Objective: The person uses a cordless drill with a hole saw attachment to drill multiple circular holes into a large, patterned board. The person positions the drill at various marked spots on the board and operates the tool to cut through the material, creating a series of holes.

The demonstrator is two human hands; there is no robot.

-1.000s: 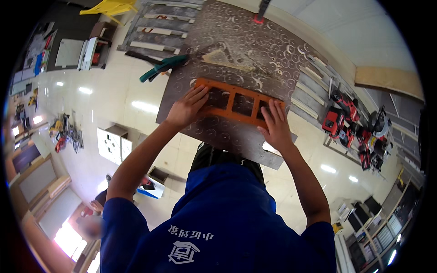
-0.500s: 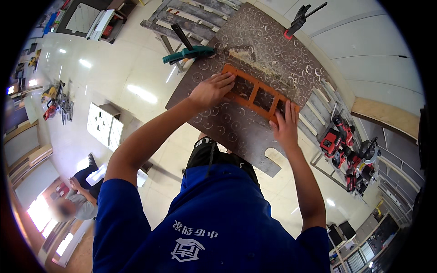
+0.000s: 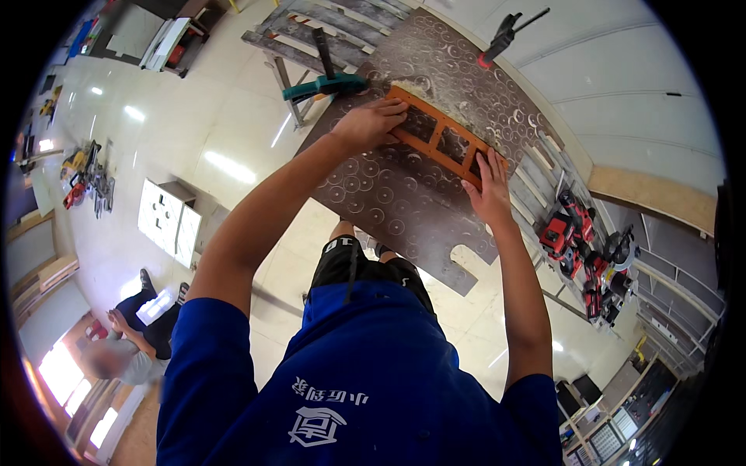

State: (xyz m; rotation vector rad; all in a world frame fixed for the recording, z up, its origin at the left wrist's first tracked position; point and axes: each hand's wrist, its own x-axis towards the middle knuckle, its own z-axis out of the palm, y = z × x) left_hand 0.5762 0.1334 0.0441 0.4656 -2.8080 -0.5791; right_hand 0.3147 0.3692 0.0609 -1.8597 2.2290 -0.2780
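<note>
Orange frame (image 3: 437, 133): laid flat on the brown board (image 3: 388, 186), its left end toward ten o'clock, its right end toward four; the hours below are counted from its middle, with twelve at the top of the view.
Left hand (image 3: 371, 124): placed at the frame's left end, fingers bent over it; whether the frame is pinched or only pressed cannot be told.
Right hand (image 3: 491, 190): laid over the right end, fingers nearly straight; a pinch cannot be told from a press here either.
Sawdust (image 3: 434, 92): spread along the frame's far side, toward eleven o'clock; whether the edge is touched by it cannot be told.
Green clamp (image 3: 326, 85): set at the board's edge at ten o'clock, near the left hand, with its dark bar raised.
Red-tipped clamp (image 3: 501, 40): seen at one o'clock at the board's far edge, well apart from both hands.
Notch (image 3: 466, 260): cut with a rounded end into the board's near side, toward six.
Slats: grey ones (image 3: 311, 29) seen between ten and eleven, pale ones (image 3: 528, 179) at four.
Red power tools (image 3: 558, 233): crowded together at four, beyond the pale slats.
Floor side: a white cabinet (image 3: 159, 213) and a person in grey (image 3: 144, 365) seen at eight, well apart.
</note>
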